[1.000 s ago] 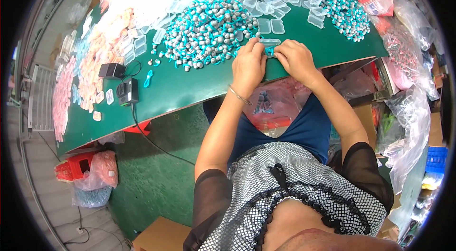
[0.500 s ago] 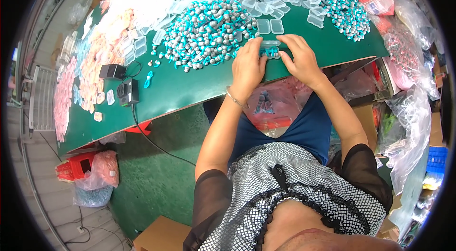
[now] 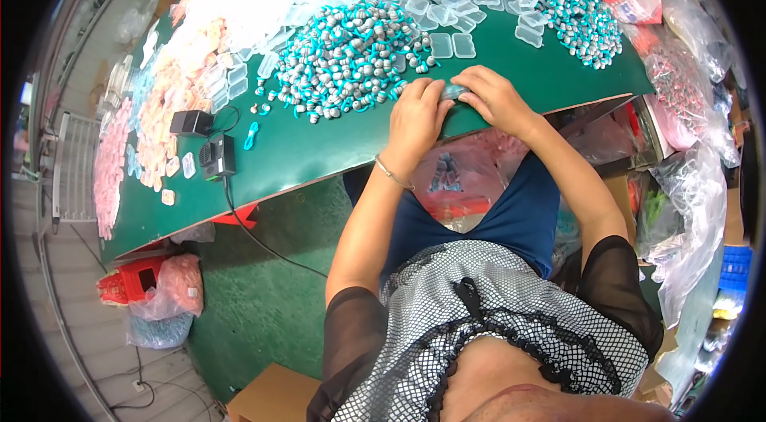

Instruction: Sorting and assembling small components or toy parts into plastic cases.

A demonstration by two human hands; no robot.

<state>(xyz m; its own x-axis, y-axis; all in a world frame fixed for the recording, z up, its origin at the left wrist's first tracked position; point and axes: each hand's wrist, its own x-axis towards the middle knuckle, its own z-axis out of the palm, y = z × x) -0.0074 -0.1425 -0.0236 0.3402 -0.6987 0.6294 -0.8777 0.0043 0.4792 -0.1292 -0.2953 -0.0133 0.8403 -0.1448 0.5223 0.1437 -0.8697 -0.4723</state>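
A black adapter (image 3: pixel 191 123) sits on the green table (image 3: pixel 319 155); a red stool (image 3: pixel 132 280) below; a blue crate (image 3: pixel 734 266) far right.

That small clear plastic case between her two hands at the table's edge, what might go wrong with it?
The small clear plastic case is pinched by the left hand and right hand right at the near edge of the green table; a slip could drop it into her lap. The big pile of grey and teal coiled pieces lies just beside the left hand and might get knocked.
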